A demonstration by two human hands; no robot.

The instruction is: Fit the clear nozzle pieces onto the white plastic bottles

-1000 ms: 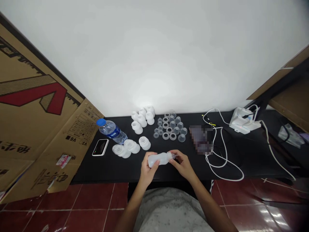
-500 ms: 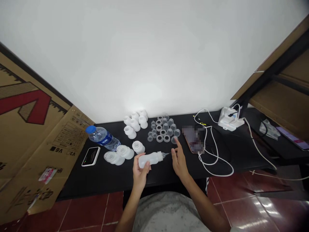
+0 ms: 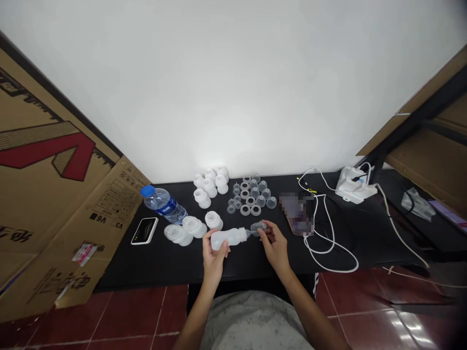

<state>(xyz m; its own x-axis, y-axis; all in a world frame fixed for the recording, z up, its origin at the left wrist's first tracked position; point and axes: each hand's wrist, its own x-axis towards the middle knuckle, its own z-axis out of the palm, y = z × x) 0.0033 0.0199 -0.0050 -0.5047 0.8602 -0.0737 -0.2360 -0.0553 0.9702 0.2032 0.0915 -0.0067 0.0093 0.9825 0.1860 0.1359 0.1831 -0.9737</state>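
Observation:
A small white squeeze bottle [image 3: 226, 238], lying on its side, is wrapped by the fingers and thumb of my left hand [image 3: 213, 260]. A clear teat-like tip [image 3: 249, 234] points right from its collar. My right hand [image 3: 276, 248] pinches a clear domed cap [image 3: 258, 226] right by this tip; whether they touch I cannot tell. Behind lie several clear domed caps [image 3: 271, 202], translucent rings [image 3: 245, 210] and small clear teats [image 3: 231, 209]. Several open white bottles [image 3: 202, 199] stand at the back. Closer, white bottles with clear tops [image 3: 194, 226] stand left of my hands.
On the left are a water bottle [image 3: 166, 205] with a blue cap, a white device [image 3: 145, 231] and a large cardboard box [image 3: 105, 209]. A phone [image 3: 297, 214], white cables [image 3: 330, 270] and a white power strip [image 3: 352, 184] lie right on the black table [image 3: 160, 267].
My right hand has picked the front clear domed cap off the table and brought it to the bottle's tip. The left hand keeps its hold; the view has shifted slightly.

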